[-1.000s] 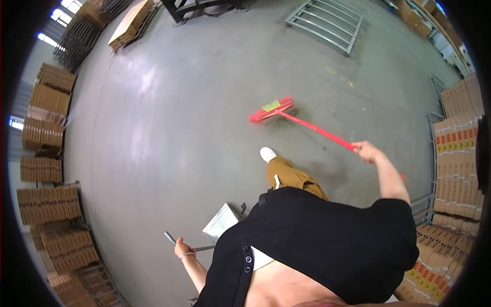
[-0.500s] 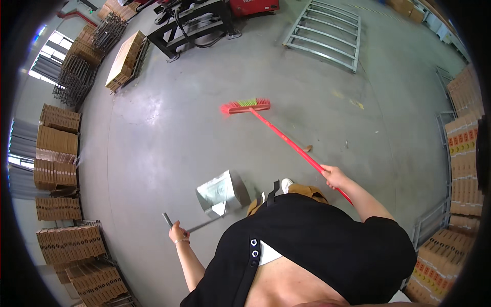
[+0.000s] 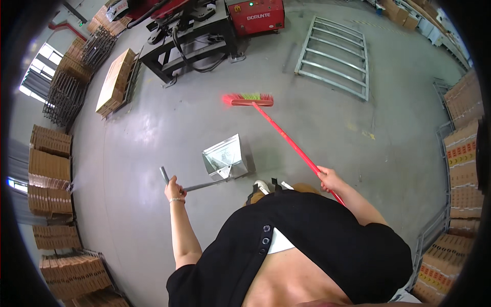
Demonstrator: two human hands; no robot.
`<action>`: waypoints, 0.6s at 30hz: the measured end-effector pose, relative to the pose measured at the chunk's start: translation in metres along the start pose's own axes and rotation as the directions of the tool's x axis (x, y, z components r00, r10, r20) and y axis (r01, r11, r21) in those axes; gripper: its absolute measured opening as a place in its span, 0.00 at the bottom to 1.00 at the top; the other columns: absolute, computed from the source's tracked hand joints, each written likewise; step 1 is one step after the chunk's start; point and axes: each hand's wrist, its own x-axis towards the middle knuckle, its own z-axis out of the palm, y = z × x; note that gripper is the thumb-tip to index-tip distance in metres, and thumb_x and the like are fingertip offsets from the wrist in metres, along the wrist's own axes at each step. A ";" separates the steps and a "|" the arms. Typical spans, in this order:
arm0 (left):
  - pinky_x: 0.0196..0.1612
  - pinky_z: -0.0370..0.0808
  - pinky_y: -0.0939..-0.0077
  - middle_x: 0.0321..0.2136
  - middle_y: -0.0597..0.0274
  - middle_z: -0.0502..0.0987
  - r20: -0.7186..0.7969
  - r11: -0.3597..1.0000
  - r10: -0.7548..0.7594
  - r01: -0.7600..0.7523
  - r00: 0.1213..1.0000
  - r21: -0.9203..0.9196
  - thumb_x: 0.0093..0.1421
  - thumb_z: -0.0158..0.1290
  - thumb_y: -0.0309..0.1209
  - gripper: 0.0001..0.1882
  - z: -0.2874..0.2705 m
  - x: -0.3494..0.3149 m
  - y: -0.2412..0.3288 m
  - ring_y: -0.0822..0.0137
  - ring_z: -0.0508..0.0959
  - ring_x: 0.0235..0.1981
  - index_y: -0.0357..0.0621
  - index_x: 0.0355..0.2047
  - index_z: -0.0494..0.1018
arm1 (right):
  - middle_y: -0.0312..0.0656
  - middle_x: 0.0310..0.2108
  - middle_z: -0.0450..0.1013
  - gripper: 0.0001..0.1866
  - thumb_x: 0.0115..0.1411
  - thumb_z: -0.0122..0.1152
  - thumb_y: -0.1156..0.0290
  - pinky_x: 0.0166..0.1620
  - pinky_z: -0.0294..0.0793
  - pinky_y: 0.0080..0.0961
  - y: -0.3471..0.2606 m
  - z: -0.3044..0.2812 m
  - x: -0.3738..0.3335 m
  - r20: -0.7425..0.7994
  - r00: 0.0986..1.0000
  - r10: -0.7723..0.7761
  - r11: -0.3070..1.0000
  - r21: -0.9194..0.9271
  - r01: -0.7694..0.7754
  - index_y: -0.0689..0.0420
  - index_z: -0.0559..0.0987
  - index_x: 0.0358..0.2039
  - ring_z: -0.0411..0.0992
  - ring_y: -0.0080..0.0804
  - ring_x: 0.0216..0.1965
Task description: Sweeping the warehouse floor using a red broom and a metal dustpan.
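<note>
Gripping the red broom [image 3: 279, 132] by its handle, my right hand [image 3: 330, 179] is clenched around the shaft, the bristle head out ahead on the grey floor [image 3: 153, 148]. My left hand [image 3: 174, 190] grasps the long handle of the metal dustpan [image 3: 225, 157], which sits on the floor just before my white shoe [image 3: 262, 185].

One broom [image 3: 266, 115], one dustpan [image 3: 225, 157], perhaps six carton stacks [image 3: 49, 166].

I see the dustpan [image 3: 225, 157] on the floor [image 3: 153, 138] ahead, between my hands; the broom head [image 3: 248, 99] lies beyond it, a metal frame [image 3: 335, 56] farther right, stacked cartons [image 3: 48, 169] left.
</note>
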 end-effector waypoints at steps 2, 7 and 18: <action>0.10 0.52 0.78 0.07 0.71 0.55 0.047 0.998 0.015 -0.018 0.999 0.065 0.45 0.53 0.34 0.11 0.045 0.036 0.029 0.75 0.56 0.07 0.49 0.20 0.61 | 0.34 0.14 0.60 0.21 0.59 0.42 0.63 0.14 0.60 0.20 -0.021 0.003 0.015 -0.033 0.999 -0.003 1.000 0.027 0.004 0.43 0.59 0.55 0.57 0.20 0.11; 0.09 0.51 0.81 0.07 0.70 0.56 0.124 0.980 0.061 -0.083 0.990 0.182 0.45 0.53 0.34 0.12 0.157 0.096 0.084 0.76 0.56 0.07 0.46 0.19 0.60 | 0.34 0.13 0.60 0.22 0.59 0.42 0.65 0.14 0.60 0.21 -0.097 -0.006 0.065 -0.148 0.989 0.010 0.998 0.060 -0.001 0.45 0.59 0.55 0.57 0.21 0.11; 0.08 0.53 0.79 0.06 0.67 0.59 0.185 0.886 0.037 -0.117 0.982 0.449 0.45 0.54 0.31 0.15 0.308 0.254 0.123 0.74 0.59 0.06 0.45 0.09 0.60 | 0.47 0.35 0.72 0.21 0.57 0.44 0.63 0.36 0.70 0.33 -0.280 -0.078 0.447 -0.491 0.777 -0.394 0.899 -0.383 0.213 0.50 0.63 0.52 0.71 0.40 0.34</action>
